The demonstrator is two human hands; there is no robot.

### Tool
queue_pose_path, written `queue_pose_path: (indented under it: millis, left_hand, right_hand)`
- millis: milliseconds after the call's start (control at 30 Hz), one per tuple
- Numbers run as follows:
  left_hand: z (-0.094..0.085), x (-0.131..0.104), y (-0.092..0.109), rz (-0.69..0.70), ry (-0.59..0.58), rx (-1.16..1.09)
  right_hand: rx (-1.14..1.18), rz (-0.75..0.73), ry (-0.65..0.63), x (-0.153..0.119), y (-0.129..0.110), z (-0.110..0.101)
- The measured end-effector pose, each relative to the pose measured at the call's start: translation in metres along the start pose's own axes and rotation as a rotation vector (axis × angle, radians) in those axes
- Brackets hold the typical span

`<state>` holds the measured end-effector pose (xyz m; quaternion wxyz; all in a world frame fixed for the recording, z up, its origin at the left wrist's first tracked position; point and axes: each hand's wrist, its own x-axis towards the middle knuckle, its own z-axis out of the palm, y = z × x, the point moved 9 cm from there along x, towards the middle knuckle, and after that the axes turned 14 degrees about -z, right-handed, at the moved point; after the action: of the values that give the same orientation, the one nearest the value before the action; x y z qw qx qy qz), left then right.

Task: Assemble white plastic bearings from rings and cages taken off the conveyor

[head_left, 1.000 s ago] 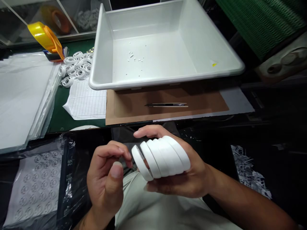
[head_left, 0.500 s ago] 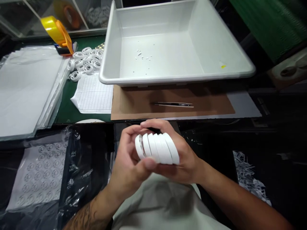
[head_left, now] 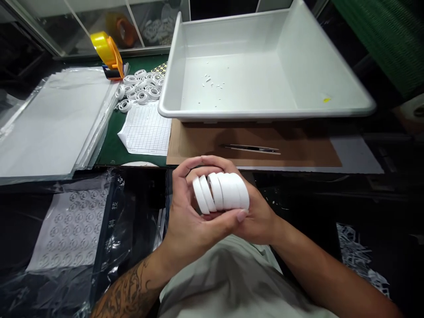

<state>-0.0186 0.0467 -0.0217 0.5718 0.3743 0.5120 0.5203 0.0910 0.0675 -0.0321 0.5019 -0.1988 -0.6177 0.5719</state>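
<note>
Above the lap, just short of the brown cardboard sheet point(head_left: 255, 143), the right hand point(head_left: 258, 216) cups a row of white rings point(head_left: 221, 192) on edge, and the left hand point(head_left: 188, 216), which a second ago sat apart pinching at the end ring, has now closed round the row's left end, thumb under and fingers over, so both hands clamp the stack together. On that sheet lie tweezers point(head_left: 253, 149); beyond it stands the white plastic tray point(head_left: 265, 115), holding only crumbs, with loose white bearings point(head_left: 139, 88) and a yellow tape dispenser point(head_left: 107, 55) to the tray's left
</note>
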Motion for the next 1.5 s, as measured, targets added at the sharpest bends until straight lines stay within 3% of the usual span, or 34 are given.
queue_pose_path:
  millis: [133,267,467,600,667,767,1033,1367,1433,1500]
  left_hand:
    - [-0.001,-0.002,0.012,0.087,-0.012,0.075]
    - [-0.007,-0.002,0.017,0.083,-0.004,0.138]
    - [-0.013,-0.006,0.038,0.243,0.014,0.194]
    - [-0.013,-0.009,0.046,0.347,0.029,0.326]
    - [-0.012,-0.012,0.048,0.404,0.042,0.412]
    - [-0.008,-0.016,0.050,0.454,0.056,0.494]
    - [-0.008,-0.018,0.052,0.468,0.081,0.558]
    - [-0.009,-0.010,0.031,0.258,0.009,0.366]
    - [-0.020,0.000,0.034,0.250,0.040,0.356]
    - [-0.045,0.023,0.046,0.273,0.156,0.416]
  right_hand:
    - [0.064,-0.066,-0.076,0.002,-0.005,0.006]
    - [0.047,-0.068,-0.117,-0.001,-0.012,0.000]
    - [0.174,-0.059,0.073,-0.007,-0.016,-0.020]
    - [0.267,0.102,0.267,-0.010,-0.004,-0.027]
    - [0.272,0.186,0.277,-0.010,-0.001,-0.022]
    - [0.164,0.188,0.280,-0.011,-0.007,-0.020]
    - [-0.160,0.059,0.327,-0.006,-0.030,-0.023]
    - [0.096,0.108,0.376,-0.012,-0.007,-0.023]
    - [0.088,0.102,0.376,-0.014,-0.003,-0.026]
    - [0.055,0.111,0.378,-0.021,0.003,-0.032]
